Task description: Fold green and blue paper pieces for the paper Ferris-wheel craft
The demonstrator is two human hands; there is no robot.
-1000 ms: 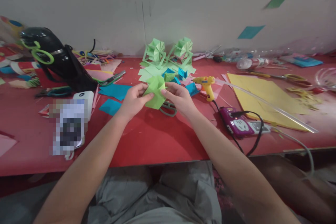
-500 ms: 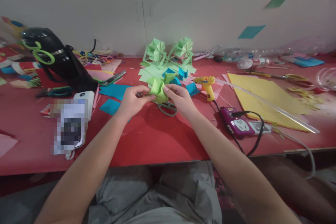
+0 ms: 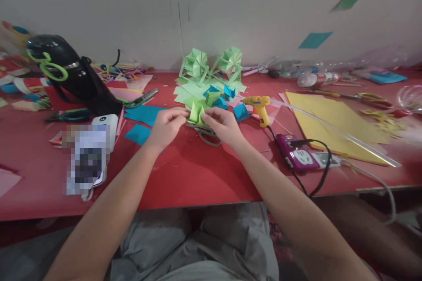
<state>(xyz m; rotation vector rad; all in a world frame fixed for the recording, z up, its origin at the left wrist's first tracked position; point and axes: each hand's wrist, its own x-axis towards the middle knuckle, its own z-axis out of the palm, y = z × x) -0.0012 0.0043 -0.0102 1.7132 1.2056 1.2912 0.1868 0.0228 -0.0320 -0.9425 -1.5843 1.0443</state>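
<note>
Between my hands is a lime-green folded paper piece (image 3: 197,113) with upright flaps. My left hand (image 3: 169,127) pinches its left side, fingers curled in. On the other side, my right hand (image 3: 224,125) grips it with thumb and fingertips. A pair of scissors (image 3: 211,137) lies just beneath, its handle loops partly covered. Right behind are folded blue paper pieces (image 3: 229,92) and another green folded piece (image 3: 212,98). Light green paper sheets (image 3: 187,91) spread farther back, with two pale green paper models (image 3: 197,63) standing on or behind them.
A yellow glue gun (image 3: 260,107) lies right of my hands, its cord near a purple power strip (image 3: 296,153). Yellow paper sheets (image 3: 316,118) are farther right. Blue paper (image 3: 145,115), a phone (image 3: 105,127) and a leaning black bottle (image 3: 75,70) are on the left.
The green folded piece has turned and lowered slightly, its flaps now more upright. My right hand has shifted a little left, and more of the scissors shows below.
</note>
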